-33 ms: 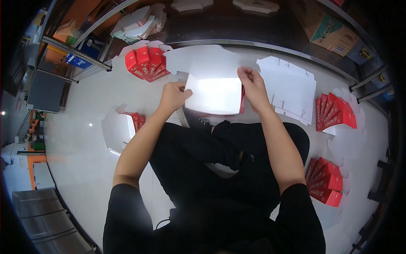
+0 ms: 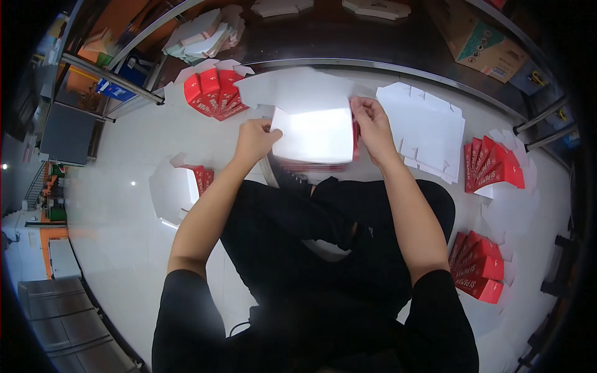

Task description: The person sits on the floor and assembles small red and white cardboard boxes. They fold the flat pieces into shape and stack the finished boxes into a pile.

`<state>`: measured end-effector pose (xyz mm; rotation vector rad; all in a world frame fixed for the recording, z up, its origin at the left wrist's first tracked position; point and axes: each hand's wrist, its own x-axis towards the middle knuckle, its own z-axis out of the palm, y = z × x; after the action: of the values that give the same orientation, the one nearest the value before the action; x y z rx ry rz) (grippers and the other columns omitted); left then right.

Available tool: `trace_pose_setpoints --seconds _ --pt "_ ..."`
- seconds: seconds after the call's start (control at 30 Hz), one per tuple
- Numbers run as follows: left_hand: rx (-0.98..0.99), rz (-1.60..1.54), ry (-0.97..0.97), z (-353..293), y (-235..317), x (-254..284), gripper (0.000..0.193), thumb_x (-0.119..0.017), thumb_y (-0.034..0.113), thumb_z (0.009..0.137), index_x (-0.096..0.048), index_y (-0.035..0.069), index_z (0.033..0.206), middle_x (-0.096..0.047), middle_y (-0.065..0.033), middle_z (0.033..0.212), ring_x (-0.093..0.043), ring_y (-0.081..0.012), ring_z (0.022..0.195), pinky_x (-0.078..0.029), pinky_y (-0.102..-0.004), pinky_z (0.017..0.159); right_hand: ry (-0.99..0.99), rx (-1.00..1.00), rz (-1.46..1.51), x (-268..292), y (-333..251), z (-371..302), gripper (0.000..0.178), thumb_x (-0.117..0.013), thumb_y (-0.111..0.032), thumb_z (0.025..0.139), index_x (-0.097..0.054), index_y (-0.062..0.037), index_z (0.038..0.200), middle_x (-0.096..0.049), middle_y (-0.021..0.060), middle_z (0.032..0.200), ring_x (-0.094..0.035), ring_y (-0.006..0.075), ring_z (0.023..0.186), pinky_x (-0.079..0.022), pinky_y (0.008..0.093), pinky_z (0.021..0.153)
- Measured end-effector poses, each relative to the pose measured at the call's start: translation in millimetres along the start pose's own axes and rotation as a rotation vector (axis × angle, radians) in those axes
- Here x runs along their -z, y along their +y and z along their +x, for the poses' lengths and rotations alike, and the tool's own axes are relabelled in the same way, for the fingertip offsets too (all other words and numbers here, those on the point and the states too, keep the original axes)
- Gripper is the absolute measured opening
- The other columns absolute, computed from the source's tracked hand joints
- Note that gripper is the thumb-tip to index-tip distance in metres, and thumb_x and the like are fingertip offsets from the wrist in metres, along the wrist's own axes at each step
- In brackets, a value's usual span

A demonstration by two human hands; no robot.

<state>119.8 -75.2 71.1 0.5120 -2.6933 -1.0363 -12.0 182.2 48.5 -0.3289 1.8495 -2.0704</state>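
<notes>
As sides likely needed bracing, 1 open white-lined red cardboard box (image 2: 313,138) was betw. L hand (image 2: 255,139) (wall pinched, thumb inside) & R hand (image 2: 373,125) (far R corner, closure unclear); flat white card blanks (image 2: 429,132) lay R, prob. for reach.

The lid (image 2: 292,88) of the open box (image 2: 314,138) is blurred. This box hides most of the red cardboard (image 2: 314,167) under it. The left forearm (image 2: 206,217) covers part of another box (image 2: 169,191).
</notes>
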Motion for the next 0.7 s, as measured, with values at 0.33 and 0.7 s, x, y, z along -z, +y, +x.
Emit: trace_pose_setpoints --seconds 0.33,0.7 --pt "0.099 0.132 0.056 9.6 -22.0 -3.6 0.027 -0.071 0.022 0.075 -0.075 -0.002 0.084 -0.066 -0.0179 0.064 -0.064 -0.0247 0.056 -0.05 -0.0375 0.059 -0.134 0.0 -0.2 2.0 28.1 8.1 0.048 -0.072 -0.03 0.095 -0.059 0.0064 0.123 -0.067 0.0111 0.102 -0.066 0.0151 0.093 -0.056 0.0287 0.077" --pt "0.143 0.116 0.055 15.1 -44.8 5.0 0.028 -0.071 0.024 0.078 -0.076 -0.002 0.086 -0.07 -0.0175 0.07 -0.068 -0.0258 0.063 -0.052 -0.0374 0.063 -0.188 0.21 -0.423 -9.4 47.4 -4.2 0.025 -0.06 -0.01 0.098 -0.061 -0.0011 0.122 -0.072 0.0155 0.103 -0.066 0.0234 0.09 -0.051 0.0352 0.086"
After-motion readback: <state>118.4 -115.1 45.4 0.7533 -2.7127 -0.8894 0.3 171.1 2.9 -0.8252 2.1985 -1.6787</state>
